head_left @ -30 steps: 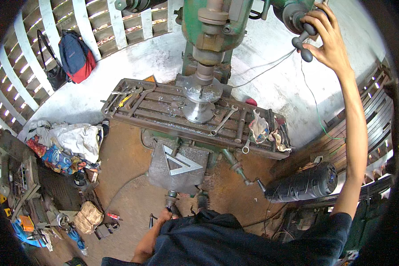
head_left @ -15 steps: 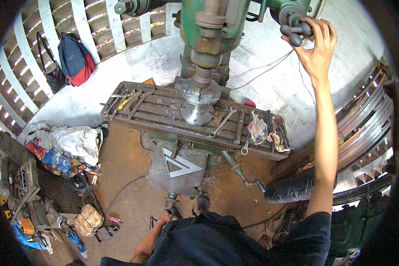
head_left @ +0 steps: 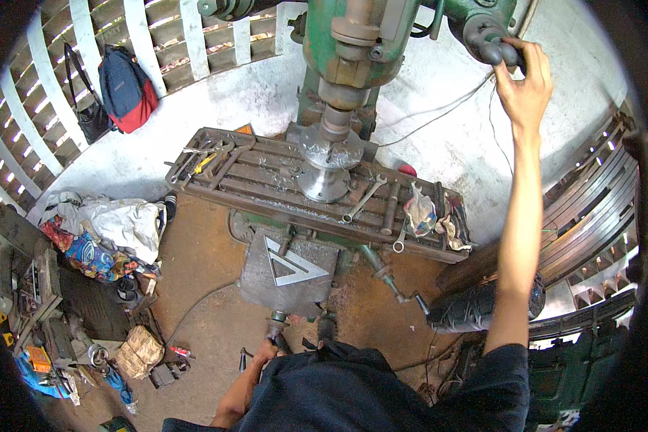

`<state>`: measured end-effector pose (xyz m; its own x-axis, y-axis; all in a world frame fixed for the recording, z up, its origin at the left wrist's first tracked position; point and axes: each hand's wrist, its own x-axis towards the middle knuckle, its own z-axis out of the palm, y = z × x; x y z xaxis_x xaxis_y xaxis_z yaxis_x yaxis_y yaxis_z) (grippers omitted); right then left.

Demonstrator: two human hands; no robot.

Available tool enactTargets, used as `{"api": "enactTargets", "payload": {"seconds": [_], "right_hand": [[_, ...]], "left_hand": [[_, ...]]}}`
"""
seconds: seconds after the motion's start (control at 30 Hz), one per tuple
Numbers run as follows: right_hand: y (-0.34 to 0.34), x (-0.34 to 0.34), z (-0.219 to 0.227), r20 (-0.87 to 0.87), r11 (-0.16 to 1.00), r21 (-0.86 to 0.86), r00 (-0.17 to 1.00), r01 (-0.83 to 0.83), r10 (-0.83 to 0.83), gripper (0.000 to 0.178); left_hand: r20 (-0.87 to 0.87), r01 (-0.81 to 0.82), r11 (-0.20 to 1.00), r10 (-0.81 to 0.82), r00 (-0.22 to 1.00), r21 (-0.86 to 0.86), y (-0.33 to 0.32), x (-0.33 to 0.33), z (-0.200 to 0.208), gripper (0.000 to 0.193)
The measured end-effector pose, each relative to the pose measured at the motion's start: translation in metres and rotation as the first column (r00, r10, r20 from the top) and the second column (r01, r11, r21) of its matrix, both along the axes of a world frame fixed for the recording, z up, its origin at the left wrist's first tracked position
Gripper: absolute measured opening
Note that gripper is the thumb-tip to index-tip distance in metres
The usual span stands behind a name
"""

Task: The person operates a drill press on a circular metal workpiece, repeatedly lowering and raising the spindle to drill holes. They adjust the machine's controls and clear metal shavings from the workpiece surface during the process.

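High at the right, my right hand (head_left: pixel 523 90) is closed on the dark ball-knobbed handle (head_left: pixel 498 52) of a green milling machine (head_left: pixel 320 50). My left hand (head_left: pixel 266 351) is low beside my body, its fingers wrapped round a crank handle (head_left: pixel 276 334) under the machine's knee; part of the grip is hidden. Below the spindle (head_left: pixel 335 124), a flanged round metal workpiece (head_left: pixel 322 186) stands on the slotted table (head_left: pixel 266 198), with shiny chips about it. The spindle's lower end meets the upper flange; the exact contact is unclear.
Wrenches (head_left: pixel 365 198), a hammer-like bar (head_left: pixel 391 207) and rags (head_left: pixel 419 210) lie on the table. More tools (head_left: pixel 209 162) sit at its left end. A triangular metal frame (head_left: pixel 295 264) rests below. Another crank (head_left: pixel 414 299) juts out front right. Bags (head_left: pixel 126 90) hang at the left.
The ball-knobbed handle has turned, its knobs now in other positions, and my right hand has turned with it. My left hand stays at the crank. The view has shifted slightly.
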<state>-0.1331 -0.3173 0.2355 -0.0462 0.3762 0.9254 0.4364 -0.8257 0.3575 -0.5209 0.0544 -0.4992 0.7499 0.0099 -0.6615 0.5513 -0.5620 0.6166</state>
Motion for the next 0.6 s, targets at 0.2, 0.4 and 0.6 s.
{"api": "enactTargets", "payload": {"seconds": [0.2,0.4,0.6], "right_hand": [[0.015,0.007,-0.019,0.074,0.972,0.232,0.997,-0.027,0.01,0.03],[0.011,-0.025,0.029,-0.435,0.993,0.058,0.898,0.104,-0.069,0.04],[0.02,-0.03,0.073,-0.743,0.915,-0.297,0.669,-0.273,-0.041,0.035]], "left_hand": [[0.004,-0.058,0.998,0.058,0.998,-0.013,-0.002,0.0,0.006,0.047],[0.026,-0.029,0.996,0.027,0.999,0.087,-0.003,-0.002,-0.008,0.041],[0.039,-0.047,0.996,0.045,0.998,0.071,-0.002,-0.004,-0.007,0.04]]}}
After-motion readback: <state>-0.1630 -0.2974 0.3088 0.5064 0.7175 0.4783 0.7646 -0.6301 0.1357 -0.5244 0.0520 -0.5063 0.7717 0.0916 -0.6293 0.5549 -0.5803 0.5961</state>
